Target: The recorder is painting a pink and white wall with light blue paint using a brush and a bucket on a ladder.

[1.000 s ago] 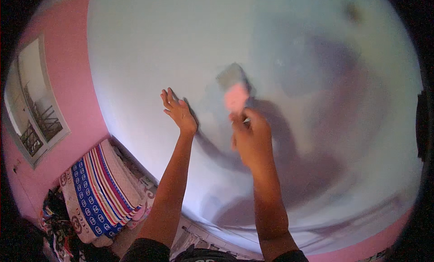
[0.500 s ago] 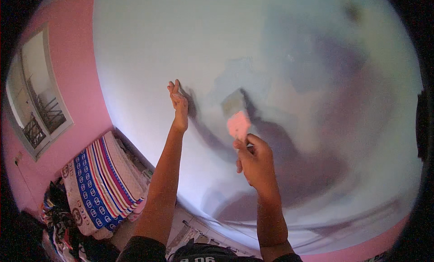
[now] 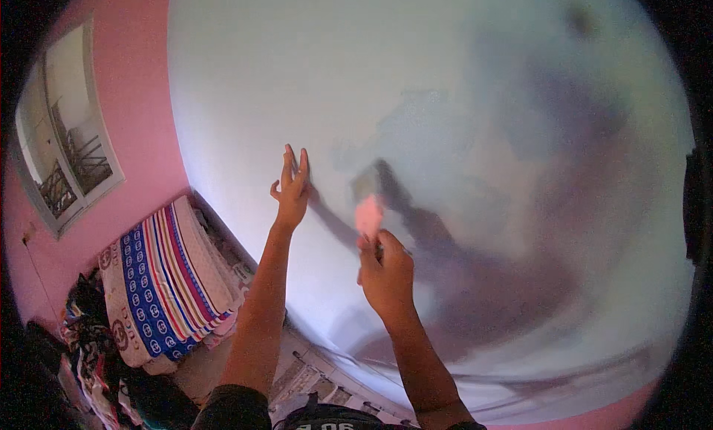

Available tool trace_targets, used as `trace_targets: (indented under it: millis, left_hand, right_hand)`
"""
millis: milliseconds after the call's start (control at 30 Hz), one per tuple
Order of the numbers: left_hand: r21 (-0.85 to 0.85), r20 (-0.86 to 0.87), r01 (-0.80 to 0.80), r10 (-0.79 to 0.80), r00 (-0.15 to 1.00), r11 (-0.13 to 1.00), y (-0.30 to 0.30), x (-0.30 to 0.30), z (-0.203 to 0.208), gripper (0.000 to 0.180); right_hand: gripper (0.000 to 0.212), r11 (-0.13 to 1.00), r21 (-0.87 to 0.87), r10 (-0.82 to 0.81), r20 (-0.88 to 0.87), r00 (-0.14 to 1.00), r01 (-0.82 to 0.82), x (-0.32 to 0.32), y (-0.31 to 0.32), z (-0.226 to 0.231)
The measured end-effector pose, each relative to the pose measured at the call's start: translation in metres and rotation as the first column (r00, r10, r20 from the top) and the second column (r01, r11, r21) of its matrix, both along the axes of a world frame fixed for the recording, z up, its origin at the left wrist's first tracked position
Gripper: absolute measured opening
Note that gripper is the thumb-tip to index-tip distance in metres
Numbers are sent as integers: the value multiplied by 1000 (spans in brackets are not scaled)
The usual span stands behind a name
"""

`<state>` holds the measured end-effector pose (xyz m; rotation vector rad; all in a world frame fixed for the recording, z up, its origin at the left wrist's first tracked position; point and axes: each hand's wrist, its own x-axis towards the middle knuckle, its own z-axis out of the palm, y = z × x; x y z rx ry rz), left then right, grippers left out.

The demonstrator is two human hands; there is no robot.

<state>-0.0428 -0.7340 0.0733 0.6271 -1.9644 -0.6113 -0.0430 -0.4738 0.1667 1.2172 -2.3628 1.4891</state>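
**A:** What is different from a moment ago?

**B:** The scraper point(image 3: 368, 200) sits lower on the white wall point(image 3: 245, 81) now. It has slid down and a bit to the left. The right hand point(image 3: 386, 270) has come down with it. The left hand point(image 3: 292, 185) stays flat on the wall, in much the same spot.

**A:** What does the scraper look like?

**B:** It has a pink handle and a flat, wide blade that looks grey and thin. The blade end is up against the wall. It is a bit blurry, so I cannot tell more.

**A:** And the wall?

**B:** It is smooth and white, with a darker, patchy grey part above and to the right of the blade. The hands and the tool throw dark shadows on it. The side wall point(image 3: 141, 88) is pink, with a framed window point(image 3: 67, 125) in it.

**A:** How are the hands?

**B:** They are apart. The right hand is closed tight around the pink handle. The left hand is open, fingers up and close together, pressed on the wall. The scraper is just to the right of it, not touching it.

**A:** What is down below?

**B:** A folded blanket point(image 3: 167, 278) with blue, red and cream stripes. It looks soft. It is well away from both hands.
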Motion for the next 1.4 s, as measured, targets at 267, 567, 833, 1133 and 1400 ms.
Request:
trace_targets:
  millis: [267, 567, 833, 1133, 1400]
  left_hand:
    - [-53, 39, -56, 58, 998, 997, 8, -13, -6, 81]
    - [-4, 115, 97, -95, 989, 995, 5, -4, 3, 82]
    - [-12, 110, 87, -85, 990, 996, 0, 12, -1, 91]
    - [10, 102, 62, -63, 993, 998, 5, 2, 3, 91]
    - [19, 129, 74, -76, 989, 997, 4, 5, 3, 94]
  right_hand:
    - [26, 992, -69, -108, 6, 994, 109, -7, -43, -19]
    - [14, 977, -190, -86, 63, 994, 97, -16, -90, -19]
    - [31, 961, -276, 259, 860, 440, -26, 21, -43, -24]
    - [30, 857, -450, 515, 709, 483, -253, 6, -63, -10]
    - [24, 595, -788, 786, 612, -91, -157, -24, -88, -22]
